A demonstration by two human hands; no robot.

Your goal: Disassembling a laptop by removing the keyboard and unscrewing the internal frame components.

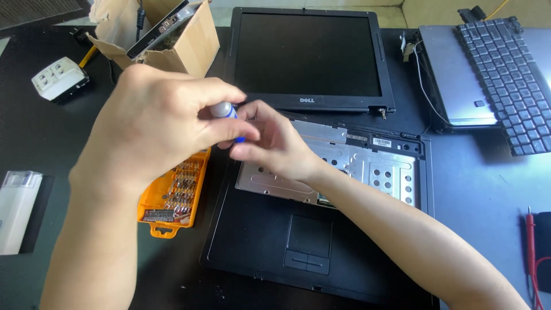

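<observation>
My left hand [155,123] and my right hand [274,140] meet above the left edge of an open black laptop [258,241]. Both pinch a small screwdriver [227,112] with a blue and silver handle; most of it is hidden by my fingers. The laptop's keyboard is off, baring a perforated metal plate [367,166] under the dark screen [307,54]. An orange case of screwdriver bits [172,195] lies open just below my left hand.
A torn cardboard box [172,34] with a flat part in it stands at the back left, a white socket block [57,79] beside it. A second laptop base with a loose keyboard [505,74] lies at the right. A white device [17,209] sits far left; red leads [531,252] far right.
</observation>
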